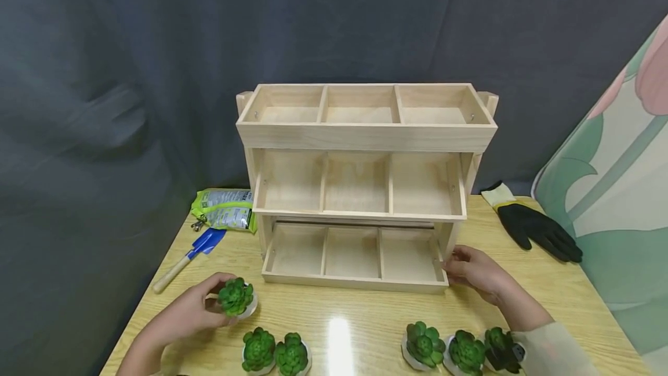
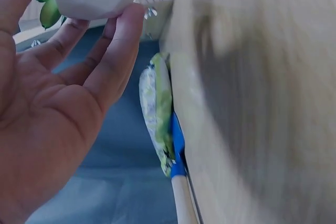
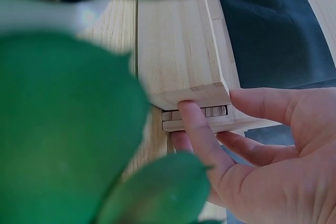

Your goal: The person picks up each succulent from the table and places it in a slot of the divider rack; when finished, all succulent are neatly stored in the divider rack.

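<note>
Dark curtain [image 1: 339,22] behind a wood-grain table [image 1: 355,309]; floral panel [image 1: 621,190] at right.

Left hand [image 1: 195,309]: thumb and fingers curled round the white pot of one green plant [image 1: 236,296], held left of the shelf, near its bottom tier. Right hand [image 1: 477,271]: partly closed, thumb and fingers gripping the right end of the shelf's bottom tier.

Shelf [image 1: 365,138]: one, pale wood, three tiers, three compartments each; nine in all. Near the hands, two plants [image 1: 258,350] side by side at front left; three plants [image 1: 425,344] in a row at front right, beside the right sleeve [image 1: 548,350]. Plant count: six.

Farther out: one trowel [image 1: 191,255], blue blade, wooden handle, and one green bag [image 1: 224,205], both left of the shelf. One glove [image 1: 532,228], black with pale cuff, on the right.

By view: left wrist shows the held pot's pale side up close and a metal fastener [image 2: 151,11] on the shelf. Right wrist shows a narrow slot at the gripped end, fingertips touching wood; blurred leaves [image 3: 68,129] fill its left foreground.

Writing: bag print seems to include "max"; remainder too small to read.
</note>
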Available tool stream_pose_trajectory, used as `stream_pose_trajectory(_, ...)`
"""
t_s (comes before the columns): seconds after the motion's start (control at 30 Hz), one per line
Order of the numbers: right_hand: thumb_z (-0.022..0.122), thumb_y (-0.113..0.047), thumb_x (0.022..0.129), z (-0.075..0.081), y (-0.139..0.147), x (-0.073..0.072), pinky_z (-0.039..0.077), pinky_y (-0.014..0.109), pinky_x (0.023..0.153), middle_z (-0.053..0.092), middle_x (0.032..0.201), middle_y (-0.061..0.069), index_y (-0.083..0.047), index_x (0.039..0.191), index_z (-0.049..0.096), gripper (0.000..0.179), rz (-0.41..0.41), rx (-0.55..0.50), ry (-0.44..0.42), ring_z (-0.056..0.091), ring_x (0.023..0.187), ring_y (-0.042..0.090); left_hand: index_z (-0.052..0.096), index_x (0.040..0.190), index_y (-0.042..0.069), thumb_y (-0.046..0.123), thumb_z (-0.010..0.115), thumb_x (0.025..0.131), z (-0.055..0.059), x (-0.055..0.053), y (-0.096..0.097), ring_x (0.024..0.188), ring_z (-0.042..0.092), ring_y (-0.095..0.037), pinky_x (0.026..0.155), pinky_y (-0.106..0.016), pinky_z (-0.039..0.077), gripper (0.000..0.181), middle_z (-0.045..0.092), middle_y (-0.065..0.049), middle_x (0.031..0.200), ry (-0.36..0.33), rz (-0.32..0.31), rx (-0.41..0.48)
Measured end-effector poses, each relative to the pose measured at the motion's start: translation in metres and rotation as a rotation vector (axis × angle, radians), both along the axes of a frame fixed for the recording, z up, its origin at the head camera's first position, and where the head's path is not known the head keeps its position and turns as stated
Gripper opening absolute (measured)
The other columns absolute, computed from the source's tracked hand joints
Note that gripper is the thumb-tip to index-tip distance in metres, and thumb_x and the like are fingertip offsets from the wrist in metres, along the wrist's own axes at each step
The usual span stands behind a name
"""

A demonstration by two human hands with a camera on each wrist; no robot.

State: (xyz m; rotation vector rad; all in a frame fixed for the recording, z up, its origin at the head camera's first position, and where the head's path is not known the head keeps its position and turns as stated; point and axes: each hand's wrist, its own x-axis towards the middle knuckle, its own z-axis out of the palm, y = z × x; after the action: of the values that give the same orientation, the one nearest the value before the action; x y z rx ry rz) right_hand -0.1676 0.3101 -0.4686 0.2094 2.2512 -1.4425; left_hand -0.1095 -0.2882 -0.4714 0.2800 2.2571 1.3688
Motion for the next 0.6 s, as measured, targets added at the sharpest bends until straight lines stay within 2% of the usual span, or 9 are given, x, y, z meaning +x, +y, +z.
stream_pose_trajectory(0.37, 0.058, -0.015, 0.109, 0.001, 0.000, 0.001, 0.064, 0.047, 0.103, 0.046, 0.152, 0.037, 0.016, 0.161, 0.024, 0.069, 0.005, -0.004, 0.000, 0.067, 0.124, 0.034, 0.051, 0.153, 0.009, 0.025, 0.087, 0.090, 0.018, -0.020, 0.026, 0.117, 0.066, -0.028, 0.085, -0.030, 0.062, 0.074, 0.059, -0.020, 0.144, 0.030, -0.023, -0.016)
stream_pose_trajectory(0.6, 0.059, -0.015, 0.109, 0.001, 0.000, 0.001, 0.065, 0.045, 0.102, 0.048, 0.150, 0.036, 0.016, 0.161, 0.025, 0.068, 0.001, -0.011, 0.002, 0.068, 0.122, 0.030, 0.053, 0.152, 0.011, 0.026, 0.088, 0.090, 0.024, -0.032, 0.040, 0.121, 0.066, -0.027, 0.095, -0.028, 0.061, 0.072, 0.061, -0.018, 0.144, 0.090, -0.063, -0.013)
